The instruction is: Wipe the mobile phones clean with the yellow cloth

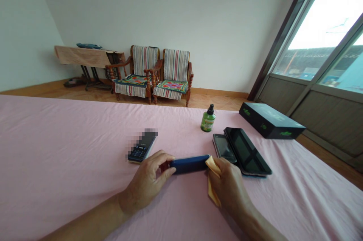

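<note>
Right hand [228, 184], cloth [212, 184] on blue device [189, 164]

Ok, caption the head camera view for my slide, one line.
Left hand holds a dark blue oblong object; right hand presses a yellow cloth to its end, on a pink sheet.

person in view | left hand [146, 182]: bare, long-fingered, knuckles lightly creased | right hand [228, 184]: bare as well, same build | left forearm [85, 221]: bare, running out past the lower edge of the view | right forearm [262, 223]: bare likewise (from where I stand, the fingernails look short, though they are small to make out)
</note>
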`<state>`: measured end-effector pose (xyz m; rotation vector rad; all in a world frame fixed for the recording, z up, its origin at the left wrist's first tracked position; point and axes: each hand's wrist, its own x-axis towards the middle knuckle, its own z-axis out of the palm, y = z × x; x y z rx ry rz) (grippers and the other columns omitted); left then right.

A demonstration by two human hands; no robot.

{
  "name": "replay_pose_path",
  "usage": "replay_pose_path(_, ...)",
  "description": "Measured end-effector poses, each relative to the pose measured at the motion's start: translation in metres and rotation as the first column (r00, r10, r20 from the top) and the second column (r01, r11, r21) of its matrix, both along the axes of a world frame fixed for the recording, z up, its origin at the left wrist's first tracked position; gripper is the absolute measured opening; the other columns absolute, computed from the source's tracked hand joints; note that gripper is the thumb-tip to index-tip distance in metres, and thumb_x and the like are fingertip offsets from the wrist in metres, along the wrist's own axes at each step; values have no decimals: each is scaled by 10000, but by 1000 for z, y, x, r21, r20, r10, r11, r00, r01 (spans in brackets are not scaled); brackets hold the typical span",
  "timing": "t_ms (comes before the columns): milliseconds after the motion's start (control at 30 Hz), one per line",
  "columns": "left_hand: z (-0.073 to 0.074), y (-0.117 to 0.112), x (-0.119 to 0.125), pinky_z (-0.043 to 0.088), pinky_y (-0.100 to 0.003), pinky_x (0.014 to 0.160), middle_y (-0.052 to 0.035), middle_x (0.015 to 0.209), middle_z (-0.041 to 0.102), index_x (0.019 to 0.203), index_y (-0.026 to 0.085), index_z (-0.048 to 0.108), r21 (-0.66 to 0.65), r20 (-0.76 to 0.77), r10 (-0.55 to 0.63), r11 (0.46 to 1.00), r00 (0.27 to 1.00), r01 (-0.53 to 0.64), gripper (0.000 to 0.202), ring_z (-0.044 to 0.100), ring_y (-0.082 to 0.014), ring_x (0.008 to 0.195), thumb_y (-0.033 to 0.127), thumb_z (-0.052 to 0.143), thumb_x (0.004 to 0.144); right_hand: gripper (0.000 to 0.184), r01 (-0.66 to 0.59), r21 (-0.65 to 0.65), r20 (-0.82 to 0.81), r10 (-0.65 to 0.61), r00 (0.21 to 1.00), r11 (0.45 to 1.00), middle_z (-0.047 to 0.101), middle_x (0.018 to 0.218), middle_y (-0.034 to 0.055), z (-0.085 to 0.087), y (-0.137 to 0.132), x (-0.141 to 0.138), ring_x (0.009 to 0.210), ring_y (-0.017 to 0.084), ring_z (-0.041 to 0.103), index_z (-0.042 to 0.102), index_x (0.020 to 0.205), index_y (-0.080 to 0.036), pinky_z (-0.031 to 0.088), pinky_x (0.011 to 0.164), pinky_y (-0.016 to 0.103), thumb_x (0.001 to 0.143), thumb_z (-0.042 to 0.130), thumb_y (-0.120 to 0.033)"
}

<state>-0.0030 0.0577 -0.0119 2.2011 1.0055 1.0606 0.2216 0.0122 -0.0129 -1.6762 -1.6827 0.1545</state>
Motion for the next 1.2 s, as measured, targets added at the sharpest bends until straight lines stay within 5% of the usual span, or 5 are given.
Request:
replay_pose_path(167, -1, -1, 0, 496, -282, 700, -36, 831, 641, 963, 175, 650, 21, -14, 12, 1000, 1000, -11, 122, 610, -178, 742, 179, 590, 856, 162, -11, 5, 3, 11, 1000, 1000, 574, 596, 19, 5, 2, 6, 545, 159, 549, 547, 610, -184, 340, 520, 241, 756, 483, -153)
replay_pose_path(333, -2, 1, 1, 498, -285, 723, -42, 864, 655, 1030, 190, 660, 41, -5, -6, 999, 1000, 6, 174, 612, -182, 772, 199, 586, 872, 270, -91, 147, -62, 101, 993, 985, 579, 710, 28, 9, 3, 6, 599, 154, 575, 664, 899, -156, 415, 547, 222, 763, 432, -139)
replay_pose_path(767, -2, 2, 1, 489, -288, 760, -35, 902, 660, 1020, 196, 647, 36, -23, 33, 999, 999, -32, 152, 624, -188, 818, 174, 583, 885, 229, -27, -73, -140, 16, 990, 997, 499, 494, -26, 0, 2, -2, 473, 122, 494, 497, 563, -185, 284, 435, 189, 787, 449, -194)
replay_pose_path(1200, 1, 1, 2, 453, -282, 708, -13, 832, 638, 924, 191, 635, -4, -37, 83, 997, 996, -83, 73, 603, -184, 755, 185, 606, 856, 179, -3, -192, -75, -11, 997, 981, 550, 584, 28, -7, 4, -1, 570, 173, 504, 462, 596, -202, 285, 536, 254, 754, 504, -277)
